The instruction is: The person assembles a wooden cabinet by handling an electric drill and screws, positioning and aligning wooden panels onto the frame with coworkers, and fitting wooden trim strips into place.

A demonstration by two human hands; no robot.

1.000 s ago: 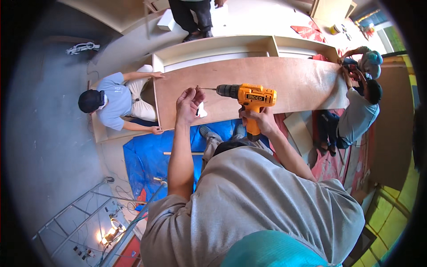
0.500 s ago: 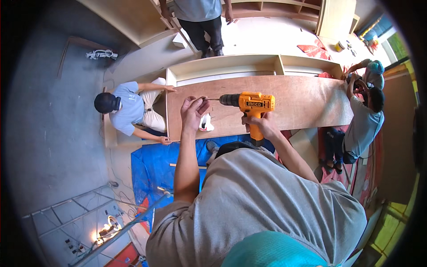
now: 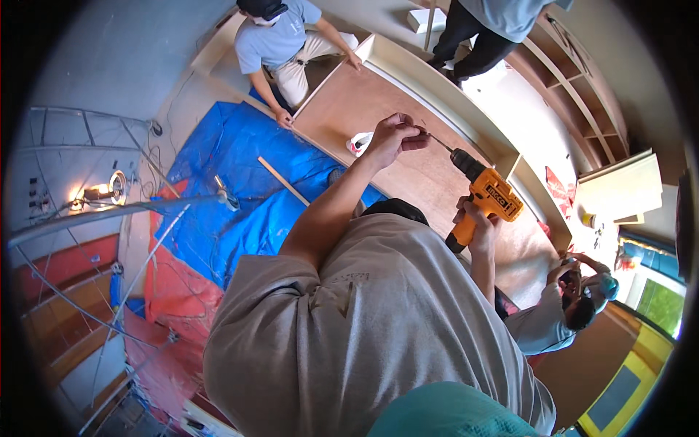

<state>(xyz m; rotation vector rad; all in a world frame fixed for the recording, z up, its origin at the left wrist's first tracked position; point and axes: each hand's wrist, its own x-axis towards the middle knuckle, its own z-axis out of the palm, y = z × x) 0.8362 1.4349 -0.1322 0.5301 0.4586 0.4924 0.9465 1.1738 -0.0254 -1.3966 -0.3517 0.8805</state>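
While the orange drill [image 3: 495, 195] is held over the brown board [image 3: 335, 105], its thin bit [image 3: 442, 143] points toward the upper left, and the fingers of the right hand [image 3: 479, 222] are clamped around its handle. The left hand [image 3: 395, 138] is raised just beside the tip of the bit, fingers curled and close to one another; whether they pinch anything is too small to tell. Below that hand, a white and red item [image 3: 358, 143] lies on the board. A pale wooden frame [image 3: 415, 71] runs along the board's far side, and a standing person in dark trousers [image 3: 473, 44] is beyond it. At the board's left end, a person in a light blue shirt [image 3: 273, 40] has both hands at its edge. Nearer, a wooden strip [image 3: 283, 181] lies on a blue sheet [image 3: 240, 146], beside a red sheet [image 3: 182, 291]. A lit lamp [image 3: 113, 189] glows at far left.
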